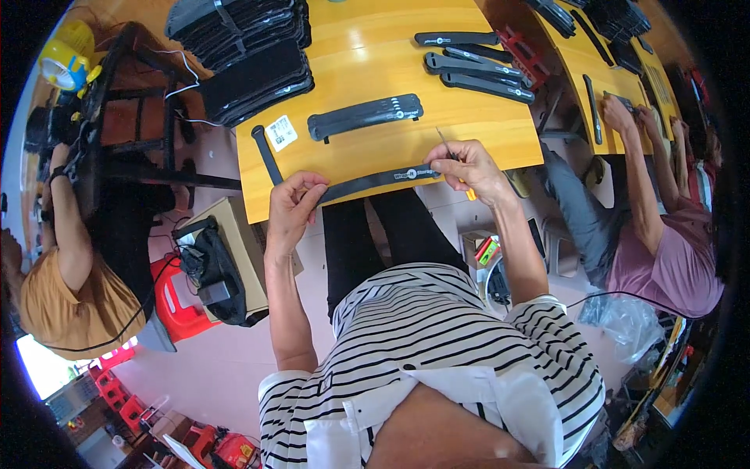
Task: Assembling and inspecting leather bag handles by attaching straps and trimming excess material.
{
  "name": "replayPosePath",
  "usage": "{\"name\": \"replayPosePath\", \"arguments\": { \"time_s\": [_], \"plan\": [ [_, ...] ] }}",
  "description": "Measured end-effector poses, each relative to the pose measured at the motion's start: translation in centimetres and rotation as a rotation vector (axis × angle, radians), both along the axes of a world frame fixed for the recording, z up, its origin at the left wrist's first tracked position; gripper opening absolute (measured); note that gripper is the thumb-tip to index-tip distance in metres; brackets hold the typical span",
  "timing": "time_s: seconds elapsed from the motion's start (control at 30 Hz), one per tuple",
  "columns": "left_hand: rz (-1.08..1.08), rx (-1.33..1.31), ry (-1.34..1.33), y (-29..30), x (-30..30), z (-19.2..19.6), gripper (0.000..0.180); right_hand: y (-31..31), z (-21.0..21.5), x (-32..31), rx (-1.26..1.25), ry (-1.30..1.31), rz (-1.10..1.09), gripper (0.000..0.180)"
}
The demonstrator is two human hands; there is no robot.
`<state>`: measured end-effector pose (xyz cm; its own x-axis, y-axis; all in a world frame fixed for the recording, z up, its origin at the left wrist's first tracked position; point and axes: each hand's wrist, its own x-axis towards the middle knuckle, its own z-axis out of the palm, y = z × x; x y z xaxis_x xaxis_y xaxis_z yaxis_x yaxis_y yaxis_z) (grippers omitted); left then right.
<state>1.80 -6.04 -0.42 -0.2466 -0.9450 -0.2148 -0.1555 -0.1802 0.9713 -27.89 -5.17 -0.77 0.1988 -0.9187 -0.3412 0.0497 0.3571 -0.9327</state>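
Note:
A black strap [375, 183] with white print is stretched level along the table's near edge. My left hand [295, 202] is closed on its left end, thumb against fingers. My right hand [474, 173] pinches the right end and also grips a thin pointed tool [445, 142] with a yellow-orange handle; its exact kind is unclear. Just beyond the held strap lies a bundle of black straps [366, 117]. Near my left hand, a single black strap [266, 155] with a rounded end rests beside a white label [281, 133].
Tall stacks of black straps [254, 74] stand at the far left of the yellow table [367, 62]. Loose straps [480, 72] lie far right, by a red rack [522, 55]. Co-workers sit on both sides. A cardboard box [238, 234] with a black bag stands at left.

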Motion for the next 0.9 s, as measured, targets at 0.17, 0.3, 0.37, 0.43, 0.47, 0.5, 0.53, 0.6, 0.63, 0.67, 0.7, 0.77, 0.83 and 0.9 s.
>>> {"name": "replayPosePath", "arguments": {
  "time_s": [0.17, 0.3, 0.37, 0.43, 0.47, 0.5, 0.53, 0.6, 0.63, 0.67, 0.7, 0.77, 0.83, 0.9],
  "plan": [
    [0.059, -0.053, -0.062, -0.2, -0.5, 0.2, 0.007, 0.0, 0.0, -0.3, 0.064, 0.111, 0.146, 0.011],
    [0.007, -0.007, -0.025, -0.5, 0.1, 0.2, 0.009, 0.0, -1.2, -0.4, -0.044, 0.165, 0.142, 0.008],
    [-0.030, 0.041, -0.032, -0.6, 0.3, 0.1, 0.010, -0.3, -1.2, -0.3, -0.042, 0.108, 0.007, 0.009],
    [0.000, 0.060, 0.026, -0.7, 0.3, -0.3, 0.013, -0.6, -1.6, -0.2, -0.046, 0.112, -0.036, 0.009],
    [0.000, 0.060, 0.025, -0.9, 0.3, -0.7, 0.013, -0.7, -1.9, -0.1, -0.051, 0.117, -0.078, 0.010],
    [0.056, 0.049, 0.060, -1.2, 0.3, -1.2, 0.014, -1.0, -2.1, -0.1, -0.051, 0.117, -0.078, 0.010],
    [0.114, 0.038, 0.095, -1.6, 0.2, -1.7, 0.014, -1.3, -2.2, -0.1, -0.045, 0.110, -0.126, 0.010],
    [0.172, 0.058, 0.090, -2.4, -0.1, -2.5, 0.015, -2.1, -2.6, 0.0, -0.039, 0.104, -0.172, 0.010],
    [0.230, 0.078, 0.083, -2.9, -0.2, -2.9, 0.015, -2.7, -2.9, 0.3, -0.034, 0.089, -0.223, 0.011],
    [0.232, 0.077, 0.082, -3.5, -0.4, -3.3, 0.015, -3.2, -3.2, 0.4, -0.029, 0.074, -0.274, 0.012],
    [0.280, 0.077, 0.122, -4.0, -0.7, -3.7, 0.014, -3.7, -3.5, 0.5, -0.030, 0.073, -0.272, 0.012],
    [0.330, 0.076, 0.163, -5.0, -1.1, -4.5, 0.012, -4.8, -3.9, 0.6, -0.075, 0.062, -0.315, 0.012],
    [0.375, 0.034, 0.211, -5.7, -1.3, -5.4, 0.009, -5.7, -4.7, 0.6, -0.089, 0.084, -0.317, 0.012],
    [0.390, 0.003, 0.187, -6.7, -1.3, -6.9, 0.010, -6.4, -5.5, 0.5, -0.102, 0.108, -0.321, 0.012]
  ]
}}
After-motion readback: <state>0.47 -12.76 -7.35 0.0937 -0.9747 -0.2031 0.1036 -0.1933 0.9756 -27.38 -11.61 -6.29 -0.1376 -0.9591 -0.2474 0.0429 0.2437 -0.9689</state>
